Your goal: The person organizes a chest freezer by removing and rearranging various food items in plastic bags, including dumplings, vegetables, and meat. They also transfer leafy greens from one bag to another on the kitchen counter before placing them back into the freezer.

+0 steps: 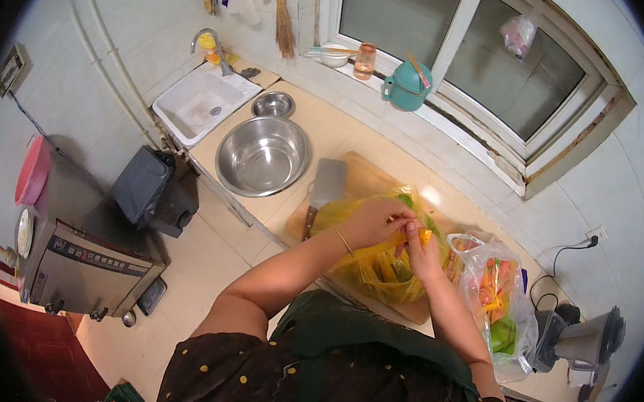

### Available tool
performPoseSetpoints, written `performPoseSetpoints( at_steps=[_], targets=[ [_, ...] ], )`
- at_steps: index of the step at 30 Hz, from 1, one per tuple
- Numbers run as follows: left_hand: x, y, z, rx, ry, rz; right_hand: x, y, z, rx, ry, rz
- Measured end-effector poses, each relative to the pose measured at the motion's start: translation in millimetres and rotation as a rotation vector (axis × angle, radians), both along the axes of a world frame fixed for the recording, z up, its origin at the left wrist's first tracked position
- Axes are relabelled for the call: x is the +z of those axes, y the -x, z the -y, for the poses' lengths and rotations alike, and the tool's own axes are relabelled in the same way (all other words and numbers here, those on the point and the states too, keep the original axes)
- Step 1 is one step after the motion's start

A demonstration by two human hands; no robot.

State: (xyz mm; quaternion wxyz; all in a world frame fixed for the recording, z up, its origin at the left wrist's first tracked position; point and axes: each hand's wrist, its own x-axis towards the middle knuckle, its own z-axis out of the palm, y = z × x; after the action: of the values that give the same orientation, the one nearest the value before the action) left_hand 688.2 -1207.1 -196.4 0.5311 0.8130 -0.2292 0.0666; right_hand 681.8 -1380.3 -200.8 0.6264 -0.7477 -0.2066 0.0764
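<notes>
My left hand (380, 222) and my right hand (423, 251) meet over the counter, their fingers pinching a gathered part of a yellow translucent plastic bag (380, 278). Green vegetables show dimly through the bag, but their kind cannot be made out. Beneath it is a wooden cutting board (367, 170), partly covered. A cleaver (328, 181) lies flat on the board's left side, its brown handle close to the bag. To the right of my right hand stands a clear plastic bag (522, 299) with orange, red and green things inside.
Left of the board sit a large steel basin (263, 157) and a small steel bowl (273, 104), near a white sink (198, 106). A blender (584, 342) stands at the far right. Along the windowsill are a jar (365, 62) and a teal lidded container (408, 87).
</notes>
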Motion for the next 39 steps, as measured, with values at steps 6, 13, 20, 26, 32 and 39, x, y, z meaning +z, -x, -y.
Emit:
performPoseSetpoints(
  at_steps=[6, 13, 20, 26, 32, 39],
  targets=[
    [-4.4, 4.7, -4.9, 0.191, 0.123, -0.096, -26.6, -22.0, 24.4, 0.015, -0.028, -0.344],
    [-9.2, -0.1, -14.8, 0.032, 0.188, -0.114, -42.9, -20.0, 25.3, 0.096, -0.106, -0.135],
    [-23.6, -30.3, 7.1, -0.108, -0.193, -0.571, -1.8, -31.2, 26.1, -0.194, 0.562, 0.878],
    [-69.1, -34.7, 28.4, 0.088, 0.219, -0.359, -1.4, -28.3, 31.2, -0.170, 0.658, 0.958],
    [-135.3, -76.7, -10.6, 0.579, -0.375, 0.022, -108.1, 41.9, 81.7, -0.217, 0.913, 0.596],
    [-211.3, -76.1, -50.4, 0.759, -0.217, -0.323, -170.9, 58.1, 126.2, -0.301, 0.232, -0.188]
  ],
)
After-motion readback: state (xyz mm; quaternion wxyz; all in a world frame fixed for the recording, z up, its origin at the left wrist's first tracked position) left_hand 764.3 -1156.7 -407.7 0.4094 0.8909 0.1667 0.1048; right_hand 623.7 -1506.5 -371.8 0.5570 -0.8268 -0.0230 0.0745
